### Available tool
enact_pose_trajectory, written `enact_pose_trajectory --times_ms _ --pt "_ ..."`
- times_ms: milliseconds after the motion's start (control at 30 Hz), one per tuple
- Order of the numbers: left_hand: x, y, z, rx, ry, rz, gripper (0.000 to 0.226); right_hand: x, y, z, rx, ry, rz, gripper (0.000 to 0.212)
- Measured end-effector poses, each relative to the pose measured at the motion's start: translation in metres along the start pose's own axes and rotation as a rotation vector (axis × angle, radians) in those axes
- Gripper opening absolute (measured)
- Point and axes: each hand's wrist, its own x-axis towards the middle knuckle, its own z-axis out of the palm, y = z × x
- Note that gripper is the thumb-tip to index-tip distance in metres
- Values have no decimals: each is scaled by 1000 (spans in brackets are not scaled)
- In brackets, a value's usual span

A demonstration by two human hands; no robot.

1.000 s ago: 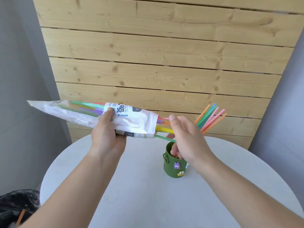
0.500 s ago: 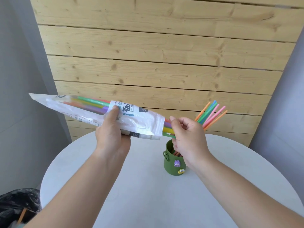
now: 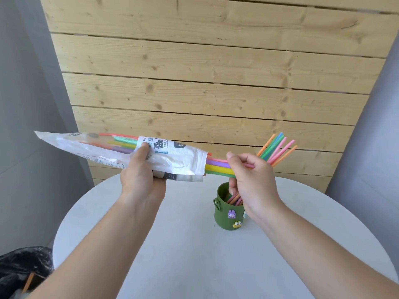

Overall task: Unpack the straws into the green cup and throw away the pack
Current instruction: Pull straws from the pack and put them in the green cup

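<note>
Far left, down in the near corner, there's a black bin bag (image 3: pixel 23 268) with an orange straw poking out of it, sitting off the edge of the round white table (image 3: pixel 172 255). Moving right, the left hand (image 3: pixel 140 175) is wrapped around the pack (image 3: pixel 121 154), thumb on top and fingers under, holding it up in the air above the table, nearly level with its sealed end pointing left and its open end pointing right. You can see coloured straws (image 3: pixel 218 168) through the clear part, and pink, purple, yellow and green ones stick out of the open end. The right hand (image 3: pixel 250 175) is just right of that opening, closed on those sticking-out ends, thumb above and fingers curled round. Right below that hand is the green cup (image 3: pixel 226 214), upright on the table toward the far side, with little stickers on the front. It's got a bunch of straws in it already, fanning up and to the right behind the right hand, in front of the wood wall (image 3: pixel 216 83).
</note>
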Motion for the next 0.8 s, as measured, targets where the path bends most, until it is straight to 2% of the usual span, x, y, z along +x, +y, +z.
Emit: enact_pose_trajectory --times_ms 167,333,433,567,733,800 --pt "3 4 0 -12 3 13 34 6 -1 -6 48 48 -18 20" --pt "2 -3 1 -1 1 -8 36 6 -1 -6 25 16 34 28" --pt "4 -5 -1 7 2 -12 35 7 -2 -7 13 20 6 21" --pt "9 0 -4 -8 22 -20 32 11 -9 -13 -3 38 -38 17" --pt "19 12 -9 -45 53 -25 12 21 -28 -28 -38 28 -57 16" --pt "20 15 -11 -60 58 -30 11 25 -35 -36 -65 34 -72 16"
